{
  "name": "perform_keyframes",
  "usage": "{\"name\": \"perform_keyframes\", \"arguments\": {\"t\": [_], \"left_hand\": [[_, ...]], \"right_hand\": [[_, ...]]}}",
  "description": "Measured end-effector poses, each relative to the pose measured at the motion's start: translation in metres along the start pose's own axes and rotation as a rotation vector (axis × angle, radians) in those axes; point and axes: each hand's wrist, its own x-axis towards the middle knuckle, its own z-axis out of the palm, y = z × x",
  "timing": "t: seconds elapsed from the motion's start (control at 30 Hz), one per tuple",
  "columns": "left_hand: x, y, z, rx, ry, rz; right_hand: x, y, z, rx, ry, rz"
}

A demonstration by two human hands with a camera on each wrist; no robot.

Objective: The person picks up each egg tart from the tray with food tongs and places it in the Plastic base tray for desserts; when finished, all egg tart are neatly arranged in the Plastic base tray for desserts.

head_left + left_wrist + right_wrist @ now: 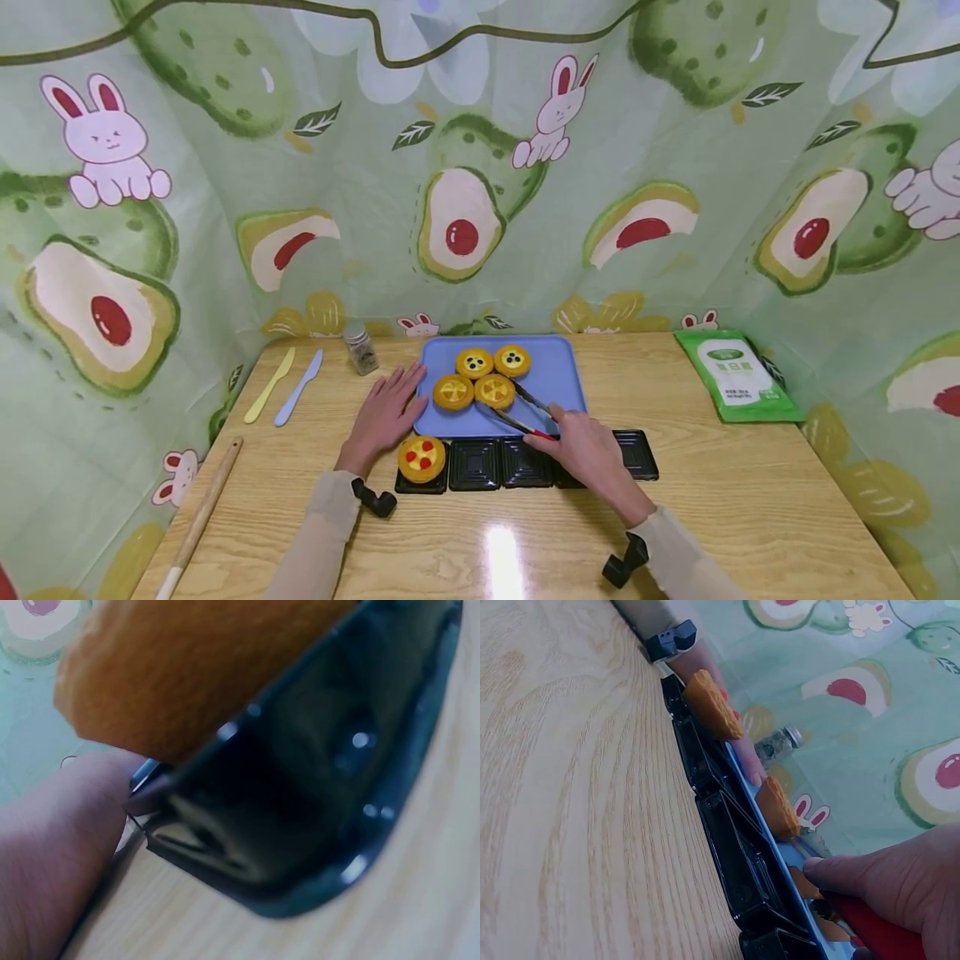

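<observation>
My right hand holds a pair of tongs by their red handles. The tongs' arms spread around the front-right egg tart on the blue tray; whether they touch it I cannot tell. Beside it on the tray lie another plain-topped tart and two with dark berries, one tart behind the left, one behind the right. At the tray's left edge my left hand rests with fingers extended. A red-topped tart sits in the leftmost black holder.
Several black holders line the tray's front edge. Left of the tray are a glass shaker, a yellow knife, a blue knife and a wooden-handled tool. At the right lies a green packet.
</observation>
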Motion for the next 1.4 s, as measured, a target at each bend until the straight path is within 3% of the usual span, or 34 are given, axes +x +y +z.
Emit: {"name": "perform_keyframes", "arguments": {"t": [0.7, 1.17, 1.4], "left_hand": [[0.000, 0.000, 0.000, -0.003, -0.001, 0.009], [0.003, 0.001, -0.002, -0.013, 0.011, 0.009], [0.000, 0.000, -0.002, -0.006, 0.003, 0.003]], "right_hand": [[0.000, 0.001, 0.000, 0.005, 0.007, 0.005], [-0.002, -0.001, -0.022, 0.038, 0.012, 0.002], [-0.010, -0.006, -0.030, 0.068, 0.030, -0.054]]}}
